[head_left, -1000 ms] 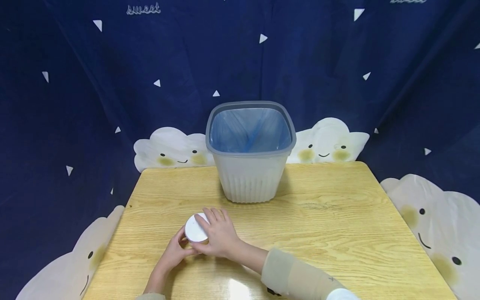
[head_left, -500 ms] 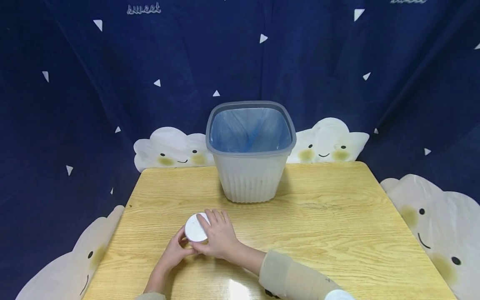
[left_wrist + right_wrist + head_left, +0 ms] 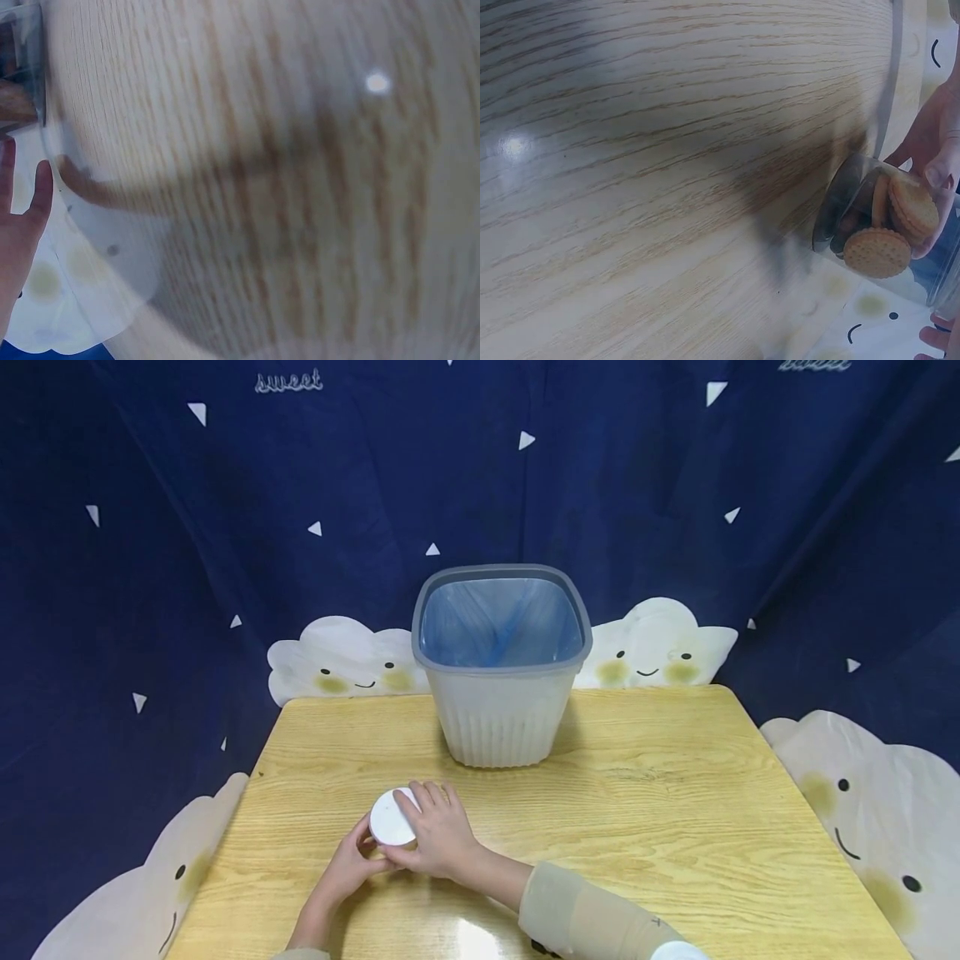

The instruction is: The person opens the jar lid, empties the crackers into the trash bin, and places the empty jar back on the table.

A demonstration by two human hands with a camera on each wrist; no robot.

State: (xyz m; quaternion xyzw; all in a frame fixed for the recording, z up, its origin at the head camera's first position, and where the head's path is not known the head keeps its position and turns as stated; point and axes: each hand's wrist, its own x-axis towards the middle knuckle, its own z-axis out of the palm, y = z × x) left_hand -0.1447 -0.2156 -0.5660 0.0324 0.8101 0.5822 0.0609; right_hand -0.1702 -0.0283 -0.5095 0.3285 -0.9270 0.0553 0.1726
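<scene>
A clear jar [image 3: 859, 169] holding several round biscuits [image 3: 877, 253] stands near the front left of the table, topped by a white lid [image 3: 388, 821]. My left hand [image 3: 348, 862] grips the jar's body from the left, thumb toward the front. From the right, my right hand [image 3: 442, 835] lies over the lid's edge, its thumb at the front and its fingers spread over the top and far side. Both thumbs come close together in front of the jar. Only part of the jar [image 3: 19, 67] shows at the upper left corner of the left wrist view.
A whitish bin [image 3: 502, 714] with a grey rim and a blue liner stands at the back middle of the wooden table [image 3: 675, 810]. Behind the table hangs a dark blue curtain [image 3: 360, 468] printed with smiling clouds and white triangles.
My right hand and forearm have shifted very slightly leftward and down, still on the lid. The left hand keeps the same hold on the jar, and the bin stays where it was.
</scene>
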